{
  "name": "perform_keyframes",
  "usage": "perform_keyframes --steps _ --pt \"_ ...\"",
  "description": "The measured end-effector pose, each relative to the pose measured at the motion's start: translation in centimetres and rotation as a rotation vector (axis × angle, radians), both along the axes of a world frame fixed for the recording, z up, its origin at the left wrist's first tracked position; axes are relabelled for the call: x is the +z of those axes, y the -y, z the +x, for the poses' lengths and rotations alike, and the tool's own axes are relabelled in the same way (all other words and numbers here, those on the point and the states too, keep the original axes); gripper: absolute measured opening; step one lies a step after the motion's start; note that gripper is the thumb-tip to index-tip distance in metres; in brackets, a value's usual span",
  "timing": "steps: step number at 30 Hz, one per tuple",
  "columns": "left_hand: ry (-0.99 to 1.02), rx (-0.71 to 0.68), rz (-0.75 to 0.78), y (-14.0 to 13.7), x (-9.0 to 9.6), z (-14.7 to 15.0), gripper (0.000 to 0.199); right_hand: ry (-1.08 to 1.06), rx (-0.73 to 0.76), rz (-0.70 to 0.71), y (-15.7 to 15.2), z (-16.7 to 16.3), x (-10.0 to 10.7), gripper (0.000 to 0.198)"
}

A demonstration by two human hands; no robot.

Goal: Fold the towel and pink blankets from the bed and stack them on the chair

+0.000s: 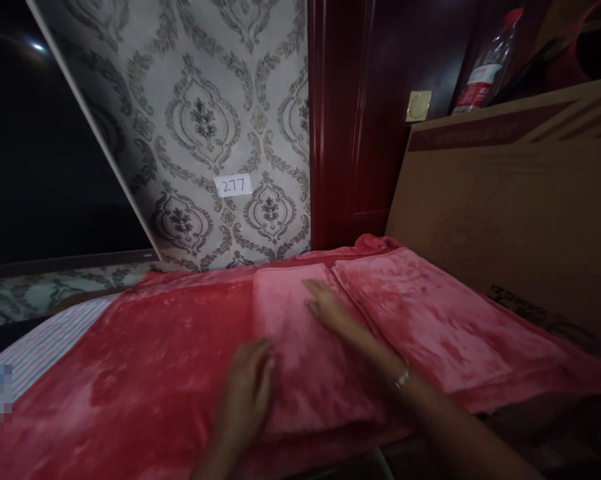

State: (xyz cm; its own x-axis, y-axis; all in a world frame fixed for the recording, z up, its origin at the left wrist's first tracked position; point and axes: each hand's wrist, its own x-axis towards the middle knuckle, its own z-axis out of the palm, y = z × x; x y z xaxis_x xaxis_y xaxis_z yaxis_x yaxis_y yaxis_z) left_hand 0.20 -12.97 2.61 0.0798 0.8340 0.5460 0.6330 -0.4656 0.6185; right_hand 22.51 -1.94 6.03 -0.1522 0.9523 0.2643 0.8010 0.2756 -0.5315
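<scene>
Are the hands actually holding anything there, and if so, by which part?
Nothing appears held by the right hand, open over the folded pink cloth. The left hand is blurred, so whether it pinches any cloth cannot be told.

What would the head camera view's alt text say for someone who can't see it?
A person's bare left hand and bare right hand are at a folded pink plush layer amid red and pink plush fabric. Another folded, mottled pink plush layer lies to the right, beside a large brown cardboard box, with grey patterned wallpaper behind.
</scene>
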Motion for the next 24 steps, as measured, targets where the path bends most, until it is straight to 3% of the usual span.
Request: perform_keyframes --steps 3,6,9,12,15,17,21,24 --pt "0.324 0.197 -0.277 -1.6 -0.1 -4.4 0.055 0.090 0.411 0.021 5.9 -3.0 -1.5 0.066" --pt "0.535 0.138 -0.509 -1.4 -1.5 -5.6 0.074 0.128 0.588 -0.064 9.9 -4.4 -3.5 0.073" --pt "0.649 0.028 -0.683 -0.8 -2.2 -5.3 0.081 0.125 0.581 -0.152 11.6 -4.5 -4.6 0.072" --pt "0.719 -0.003 -0.740 -2.1 -1.5 -5.2 0.084 0.085 0.594 -0.161 12.6 -4.7 -4.9 0.080" --pt "0.752 -0.037 -0.746 -6.4 -0.3 -5.4 0.079 0.065 0.628 -0.134 13.6 -5.8 -5.8 0.095" --pt "0.746 -0.078 -0.805 -10.2 0.4 -5.1 0.067 0.077 0.570 -0.103 14.1 -6.8 -6.7 0.099" --pt "0.672 -0.040 -0.896 -17.3 1.5 -3.7 0.044 0.140 0.409 0.017 13.8 -8.4 -8.8 0.098" --pt "0.641 -0.022 -0.884 -20.8 1.8 -2.4 0.038 0.205 0.298 0.160 13.0 -9.9 -10.7 0.087"
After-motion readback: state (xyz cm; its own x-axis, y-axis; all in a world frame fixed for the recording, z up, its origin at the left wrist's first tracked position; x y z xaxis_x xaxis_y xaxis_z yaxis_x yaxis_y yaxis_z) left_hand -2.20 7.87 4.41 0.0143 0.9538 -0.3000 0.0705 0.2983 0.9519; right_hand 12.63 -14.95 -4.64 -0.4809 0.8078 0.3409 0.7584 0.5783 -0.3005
